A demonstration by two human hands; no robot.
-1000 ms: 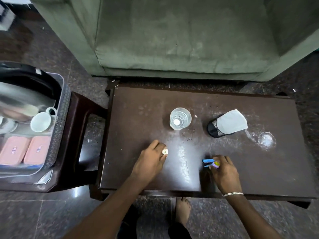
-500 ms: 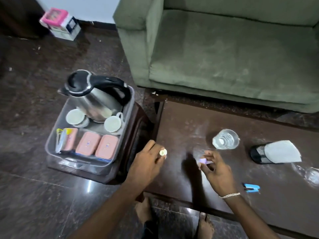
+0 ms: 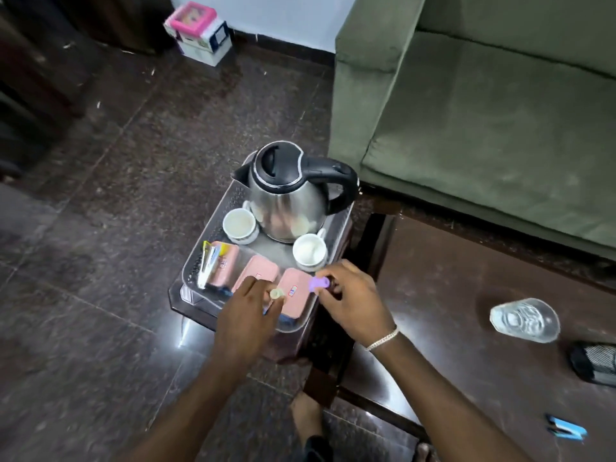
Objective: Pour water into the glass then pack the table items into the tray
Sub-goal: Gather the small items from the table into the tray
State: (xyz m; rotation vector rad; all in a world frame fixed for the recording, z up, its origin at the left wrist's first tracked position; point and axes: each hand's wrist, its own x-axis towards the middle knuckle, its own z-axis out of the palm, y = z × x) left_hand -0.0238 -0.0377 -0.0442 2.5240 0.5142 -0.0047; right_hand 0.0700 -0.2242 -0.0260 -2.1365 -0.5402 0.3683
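Note:
The clear tray (image 3: pixel 213 235) rests on a small dark stool and holds a steel kettle (image 3: pixel 286 198), two white cups (image 3: pixel 238 225) and three pink boxes (image 3: pixel 256 273). Over its near edge, my left hand (image 3: pixel 246 318) pinches a small pale round item (image 3: pixel 276 292). My right hand (image 3: pixel 353 298) holds a small purple item (image 3: pixel 318 284) above the right pink box. The glass (image 3: pixel 525 320) with water stands on the dark table (image 3: pixel 450 311) at the right.
A blue clip (image 3: pixel 566 430) lies near the table's front edge. A black mesh holder (image 3: pixel 596 365) lies beyond the glass at the right border. A green sofa (image 3: pixel 500 111) stands behind the table. A pink-lidded box (image 3: pixel 198 31) sits on the floor far left.
Both hands have moved left from the table to above the tray, each carrying its small item. The blue clip stayed on the table. My view has swung left.

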